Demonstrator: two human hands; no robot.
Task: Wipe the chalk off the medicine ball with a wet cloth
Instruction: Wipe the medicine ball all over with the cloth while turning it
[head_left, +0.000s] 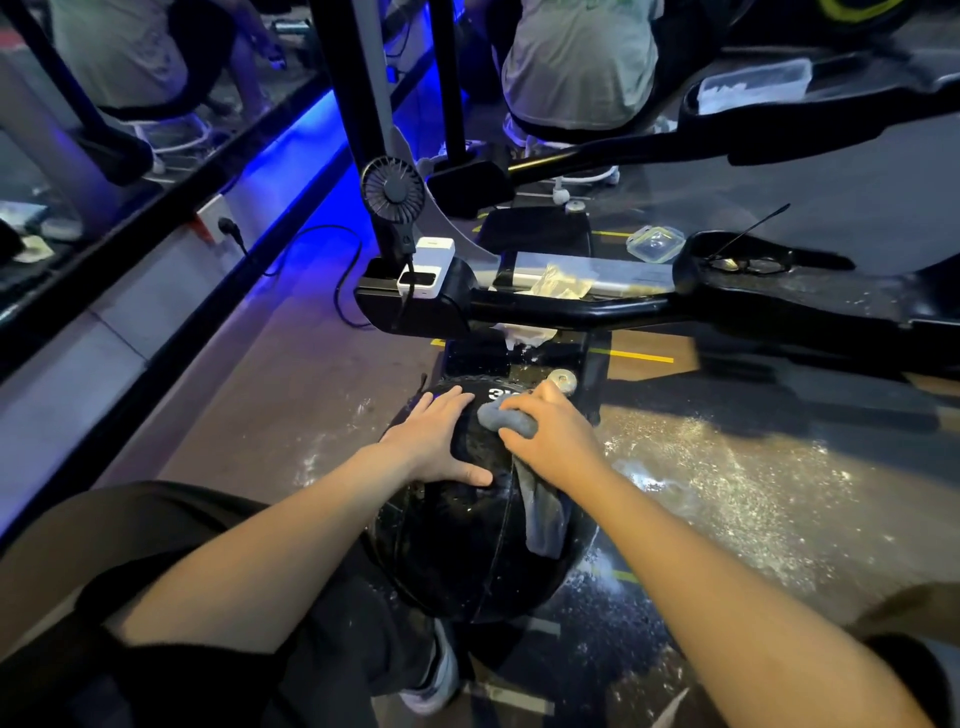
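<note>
On a chalk-dusted gym floor (727, 483), the black medicine ball (467, 551) sits between the person's knees, the left hand (436, 441) spread flat on it, likely steadying it, while the right hand (550, 436) grips the bunched grey cloth (511, 422) against its top.

One marking is legible: a white numeral "3" printed on the top of the black medicine ball (467, 525), at its far side. Characters following the numeral are covered by the grey cloth (511, 420) and cannot be read.
</note>
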